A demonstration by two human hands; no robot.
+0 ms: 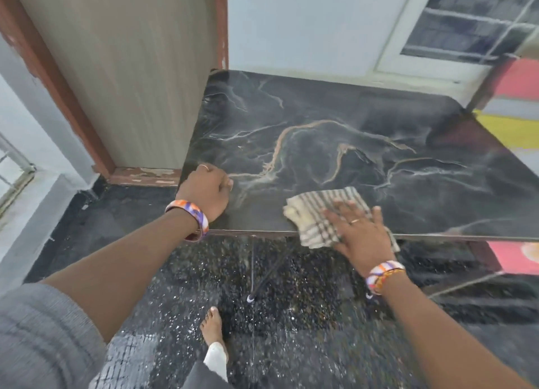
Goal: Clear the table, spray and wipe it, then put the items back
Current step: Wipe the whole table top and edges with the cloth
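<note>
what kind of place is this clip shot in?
Probably a room in a home: a dark marble-patterned folding table against a white wall, a brown-framed wooden door, a barred window, and a speckled black stone floor under a bare foot.

Table (364, 143): dark marble-pattern top w/ pale and tan veins, glossy; thin metal leg visible under near edge. Directly on top: checked cloth (318, 213), cream w/ dark stripes, crumpled, at near edge and partly overhanging it. Left hand (207, 189) rests on near-left corner; right hand (360, 228) lies flat on cloth.
</note>
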